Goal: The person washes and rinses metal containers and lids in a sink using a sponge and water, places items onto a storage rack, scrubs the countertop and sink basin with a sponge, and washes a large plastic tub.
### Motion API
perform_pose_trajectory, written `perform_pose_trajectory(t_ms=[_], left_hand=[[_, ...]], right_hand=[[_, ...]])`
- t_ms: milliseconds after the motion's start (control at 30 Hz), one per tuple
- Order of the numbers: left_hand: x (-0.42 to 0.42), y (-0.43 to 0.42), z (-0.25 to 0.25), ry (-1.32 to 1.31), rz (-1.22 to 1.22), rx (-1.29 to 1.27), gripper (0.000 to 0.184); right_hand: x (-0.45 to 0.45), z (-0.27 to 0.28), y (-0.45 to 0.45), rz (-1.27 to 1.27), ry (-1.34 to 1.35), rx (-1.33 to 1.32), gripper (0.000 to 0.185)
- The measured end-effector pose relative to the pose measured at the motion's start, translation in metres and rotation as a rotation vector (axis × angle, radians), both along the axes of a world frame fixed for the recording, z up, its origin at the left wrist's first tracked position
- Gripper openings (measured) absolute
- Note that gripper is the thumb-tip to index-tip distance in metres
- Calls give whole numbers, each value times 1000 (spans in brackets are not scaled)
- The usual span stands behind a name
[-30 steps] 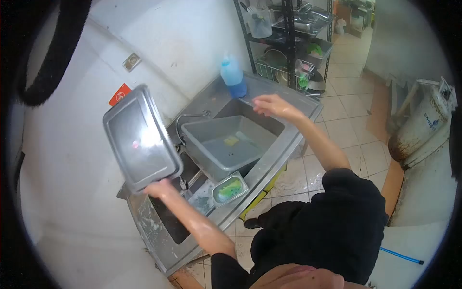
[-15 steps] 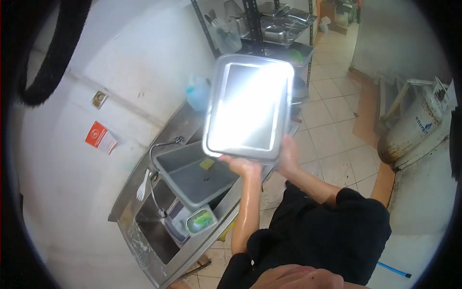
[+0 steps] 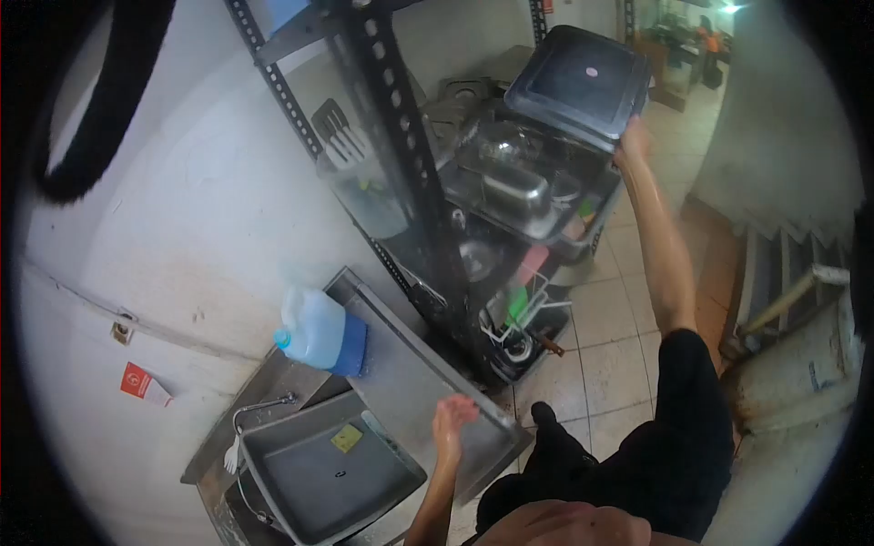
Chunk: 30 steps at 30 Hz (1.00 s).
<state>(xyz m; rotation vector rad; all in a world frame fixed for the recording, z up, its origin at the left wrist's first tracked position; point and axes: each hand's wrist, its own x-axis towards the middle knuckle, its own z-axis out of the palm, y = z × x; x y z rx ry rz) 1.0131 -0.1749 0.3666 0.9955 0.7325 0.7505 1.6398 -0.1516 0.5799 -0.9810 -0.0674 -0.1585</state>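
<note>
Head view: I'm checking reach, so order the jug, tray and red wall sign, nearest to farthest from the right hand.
1. Tray, held in the right hand
2. Jug, left, on the sink counter
3. Red wall sign, farther left

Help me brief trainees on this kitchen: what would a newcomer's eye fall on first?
Likely the large rectangular tray, held up by the right hand at the shelving rack. Next, the jug of blue liquid on the steel counter. Then the yellow sponge in the grey tub.
</note>
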Motion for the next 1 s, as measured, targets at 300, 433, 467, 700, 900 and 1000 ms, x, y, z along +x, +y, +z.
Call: perform_pose_trajectory(t_ms=[300, 433, 467, 700, 900, 1000], left_hand=[[-165, -39, -71, 418, 422, -203, 57], [-94, -47, 33, 673, 589, -305, 58], [-83, -47, 49, 699, 607, -316, 59], [-40, -37, 112, 864, 651, -145, 62], [-70, -36, 126, 839, 688, 47, 60], [-129, -45, 97, 822, 661, 96, 60]], right_hand=[[205, 29, 239, -239, 113, -612, 32], [252, 22, 299, -113, 165, -678, 38], [249, 17, 303, -76, 133, -718, 42], [232, -19, 343, -3, -301, -1576, 75], [219, 12, 341, 178, -254, -1550, 73], [249, 2, 337, 229, -323, -1551, 74]])
